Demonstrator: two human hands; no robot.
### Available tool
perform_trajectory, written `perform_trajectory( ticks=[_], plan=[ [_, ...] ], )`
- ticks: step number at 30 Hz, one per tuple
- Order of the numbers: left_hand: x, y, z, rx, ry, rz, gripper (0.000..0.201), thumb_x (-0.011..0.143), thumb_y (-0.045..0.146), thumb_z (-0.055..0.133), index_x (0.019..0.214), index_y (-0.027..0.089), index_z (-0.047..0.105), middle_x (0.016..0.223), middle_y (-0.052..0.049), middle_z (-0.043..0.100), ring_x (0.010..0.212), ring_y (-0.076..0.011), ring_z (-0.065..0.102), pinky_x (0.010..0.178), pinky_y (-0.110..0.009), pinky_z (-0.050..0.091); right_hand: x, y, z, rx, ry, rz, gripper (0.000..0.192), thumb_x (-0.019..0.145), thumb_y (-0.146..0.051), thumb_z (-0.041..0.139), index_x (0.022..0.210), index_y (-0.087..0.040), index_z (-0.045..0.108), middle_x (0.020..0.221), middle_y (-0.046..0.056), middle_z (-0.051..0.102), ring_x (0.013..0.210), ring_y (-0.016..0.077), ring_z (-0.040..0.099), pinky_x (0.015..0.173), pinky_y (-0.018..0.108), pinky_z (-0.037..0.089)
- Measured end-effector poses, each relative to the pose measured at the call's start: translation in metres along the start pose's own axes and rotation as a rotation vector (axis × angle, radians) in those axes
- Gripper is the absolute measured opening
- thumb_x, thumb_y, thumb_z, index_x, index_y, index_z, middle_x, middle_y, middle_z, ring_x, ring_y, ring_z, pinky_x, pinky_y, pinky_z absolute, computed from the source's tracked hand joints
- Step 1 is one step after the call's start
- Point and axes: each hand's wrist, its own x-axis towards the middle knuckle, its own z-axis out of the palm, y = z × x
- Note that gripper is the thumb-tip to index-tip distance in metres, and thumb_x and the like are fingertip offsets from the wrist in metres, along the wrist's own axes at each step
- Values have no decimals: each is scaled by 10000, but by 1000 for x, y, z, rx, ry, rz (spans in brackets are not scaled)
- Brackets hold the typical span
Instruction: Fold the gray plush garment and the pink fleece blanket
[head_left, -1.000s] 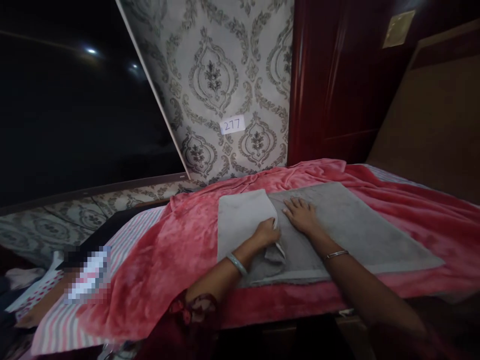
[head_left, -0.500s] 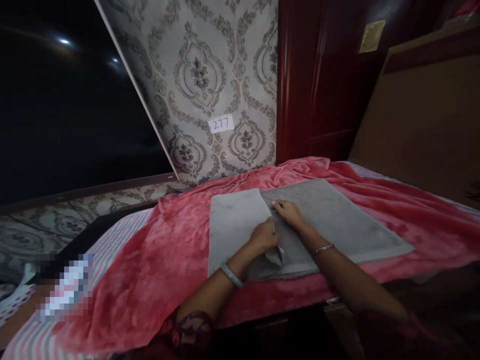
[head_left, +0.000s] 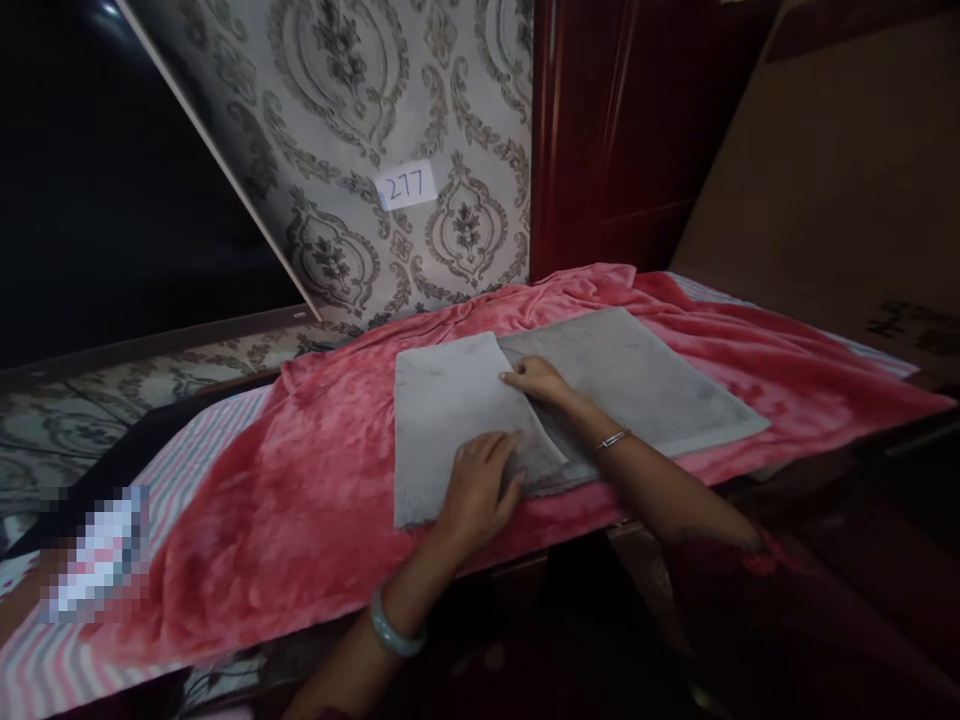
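Left hand (head_left: 480, 485) now flat and released on folded grey towel (head_left: 457, 420), right hand (head_left: 534, 380) pressing fold edge, corner no longer pinched.

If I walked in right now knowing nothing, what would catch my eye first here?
Most likely the bright red plush blanket spread over the bed, with a grey rectangular towel lying on it, its left part folded over. Two bare hands press on that fold: the left hand flat near the front edge, the right hand at the flap's far edge. Behind, a small white paper label reading 277 sits on the grey patterned wallpaper.
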Motion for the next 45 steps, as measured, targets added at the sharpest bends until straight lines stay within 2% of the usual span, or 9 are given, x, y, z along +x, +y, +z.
perform_trajectory(
  ticks=[6, 12, 17, 22, 26, 32, 37, 41, 45],
  plan=[
    [-14, -15, -7, 263, -12, -53, 433, 945, 293, 561, 1365, 197, 597, 1493, -160, 532, 1407, -340, 453, 1173, -598, 334, -4, -2, 5, 75, 34, -43, 163, 837, -319, 666, 866, -169, 723, 873, 36, 716, 807, 174, 611, 676, 233, 413],
    [-20, -13, -7, 246, -86, -4, 522, 922, 368, 626, 1417, 215, 557, 1518, -167, 506, 1431, -353, 430, 1174, -610, 338, -5, 5, 6, 156, 39, -11, 213, 860, -308, 576, 798, -150, 705, 716, 3, 659, 711, 168, 599, 623, 238, 424],
    [-21, -14, -9, 242, -103, 15, 524, 931, 361, 628, 1420, 187, 552, 1507, -184, 513, 1423, -363, 436, 1162, -594, 360, -13, 6, 3, 165, 48, -8, 196, 844, -320, 625, 870, -148, 715, 814, 31, 700, 785, 187, 625, 674, 250, 437],
    [-21, -17, -9, 242, -105, 36, 492, 958, 352, 584, 1416, 174, 553, 1500, -188, 519, 1426, -359, 437, 1158, -585, 369, -36, 9, -2, 176, 12, -14, 333, 830, -347, 698, 1105, -160, 701, 892, 49, 719, 808, 192, 634, 697, 254, 453],
    [-20, -22, -8, 255, -113, 58, 507, 948, 331, 595, 1435, 200, 537, 1516, -172, 506, 1435, -348, 430, 1168, -574, 366, -50, 12, -4, 202, -12, -28, 460, 818, -273, 704, 1265, -175, 650, 924, 33, 717, 828, 184, 635, 739, 258, 476],
    [-22, -25, -9, 305, -111, 125, 499, 952, 289, 596, 1435, 178, 538, 1485, -172, 542, 1414, -346, 465, 1146, -534, 419, -60, 20, 0, 510, -90, -22, 486, 881, -241, 585, 1357, -142, 565, 912, 32, 721, 775, 173, 645, 728, 281, 513],
    [-26, -30, -3, 367, -71, 173, 476, 969, 277, 571, 1433, 175, 533, 1468, -161, 565, 1394, -319, 503, 1142, -488, 449, -60, 23, 0, 344, 9, -28, 516, 798, -234, 681, 1302, -146, 610, 953, 40, 700, 828, 178, 622, 769, 285, 492],
    [-29, -38, 4, 407, -37, 204, 425, 988, 227, 518, 1406, 160, 554, 1443, -174, 586, 1382, -306, 521, 1127, -482, 467, -64, 25, -5, 328, -32, -88, 653, 777, -260, 705, 1400, -156, 540, 846, -10, 638, 753, 159, 572, 702, 267, 467],
    [-31, -43, 11, 431, 10, 246, 430, 971, 71, 429, 1366, 147, 582, 1421, -165, 608, 1372, -275, 535, 1123, -461, 472, -73, 26, -8, 320, -58, -107, 703, 803, -242, 681, 1469, -141, 480, 747, -41, 566, 684, 153, 531, 687, 275, 445]
  ],
)
